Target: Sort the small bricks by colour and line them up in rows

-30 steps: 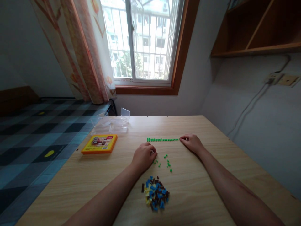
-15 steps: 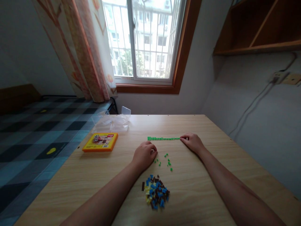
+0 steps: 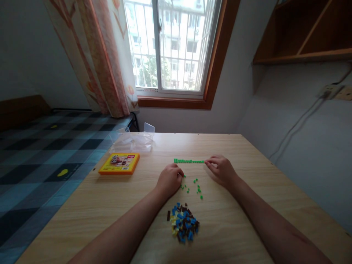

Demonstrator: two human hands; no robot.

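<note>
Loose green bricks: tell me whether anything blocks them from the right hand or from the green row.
Nothing visible stands between the right hand and the loose green bricks. Toward the left end of the green row, the left hand lies in the way of the leftmost ones.

The green bricks [image 3: 189,161] and mixed brick pile [image 3: 184,223] look like hard, smooth plastic; the packaging [image 3: 143,143] is glossy, transparent plastic. The tabletop [image 3: 217,238] shows smooth wood grain with a soft sheen. The curtain [image 3: 100,58] and checked bedspread [image 3: 55,157] are matt cloth.
</note>
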